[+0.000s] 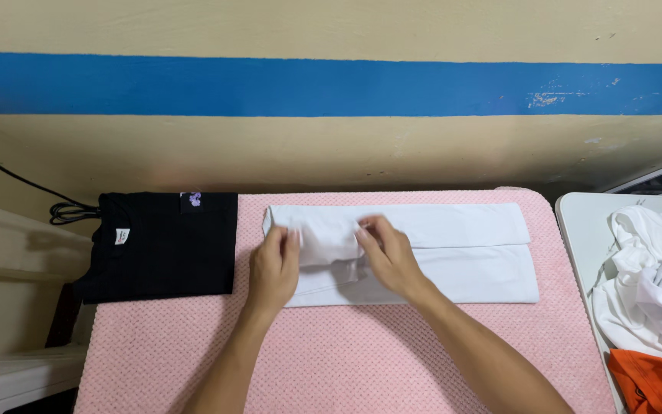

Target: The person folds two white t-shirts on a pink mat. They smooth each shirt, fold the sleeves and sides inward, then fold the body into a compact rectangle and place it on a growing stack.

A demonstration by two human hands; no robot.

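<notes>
Both hands, left hand (273,264) and right hand (387,254), pinch the folded white cotton shirt's (453,253) sleeve end (edges want squaring) on the pink textured towel (346,353).

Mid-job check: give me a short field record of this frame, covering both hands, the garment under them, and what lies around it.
left hand: fingers pinch the sleeve fold, left end of the white shirt
right hand: pressing the same fold
white shirt: folded into a long band, flat on the pink towel
black shirt: folded, at the towel's left edge
clothes pile: white and orange, on the white table, right
</notes>
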